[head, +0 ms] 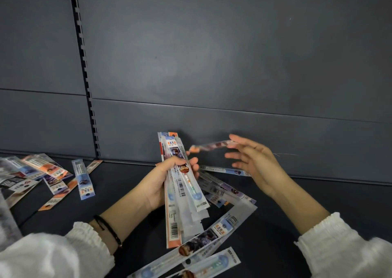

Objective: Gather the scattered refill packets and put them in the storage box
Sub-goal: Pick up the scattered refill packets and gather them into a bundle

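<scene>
My left hand (163, 180) grips an upright bundle of long refill packets (182, 193), fanned out above the dark shelf. My right hand (254, 161) is raised to the right of the bundle and pinches a single packet (212, 146) between thumb and fingertips; that packet lies level, pointing left, and is blurred. More packets lie loose on the shelf under the bundle (220, 190), near the front edge (212, 235), and in a heap at the far left (53, 173). No storage box is in view.
The dark shelf board (127, 184) meets a dark metal back panel (212, 65) with a slotted upright (84, 65) at left. A blurred pale object (6, 220) stands at the left edge.
</scene>
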Available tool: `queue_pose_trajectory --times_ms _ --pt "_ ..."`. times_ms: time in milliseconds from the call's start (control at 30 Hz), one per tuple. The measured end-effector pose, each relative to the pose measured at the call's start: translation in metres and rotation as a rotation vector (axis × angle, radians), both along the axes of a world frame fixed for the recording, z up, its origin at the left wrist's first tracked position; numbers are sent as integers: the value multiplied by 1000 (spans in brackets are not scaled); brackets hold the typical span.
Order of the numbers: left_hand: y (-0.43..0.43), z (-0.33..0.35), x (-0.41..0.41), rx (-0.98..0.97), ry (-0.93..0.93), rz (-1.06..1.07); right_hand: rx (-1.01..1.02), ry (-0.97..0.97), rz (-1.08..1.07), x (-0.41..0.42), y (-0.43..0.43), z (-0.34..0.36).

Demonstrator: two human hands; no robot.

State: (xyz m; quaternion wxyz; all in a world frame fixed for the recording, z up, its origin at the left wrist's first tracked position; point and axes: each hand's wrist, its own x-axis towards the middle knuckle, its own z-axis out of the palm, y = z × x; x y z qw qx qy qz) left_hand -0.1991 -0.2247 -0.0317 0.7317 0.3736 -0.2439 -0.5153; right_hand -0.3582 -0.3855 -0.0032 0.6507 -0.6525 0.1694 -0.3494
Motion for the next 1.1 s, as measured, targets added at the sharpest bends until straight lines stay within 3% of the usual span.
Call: queue_pose_trajectory --times_ms 200,367,533,667,867,1100 --pt "0 -2 4 -46 33 -27 -255 79 -249 5 8 -7" --pt "-2 -4 6 -50 42 -6 -271 134 -358 4 9 -8" --pt "-1 -3 5 -53 12 4 -17 225 -246 3 13 -3" --pt "-1 -2 6 -68 -38 -5 70 290 13 4 18 -2" --pt "2 3 -1 -97 -259 32 -41 436 241 8 46 0" --pt "4 5 -8 -87 -343 136 -281 410 181 12 62 -2"
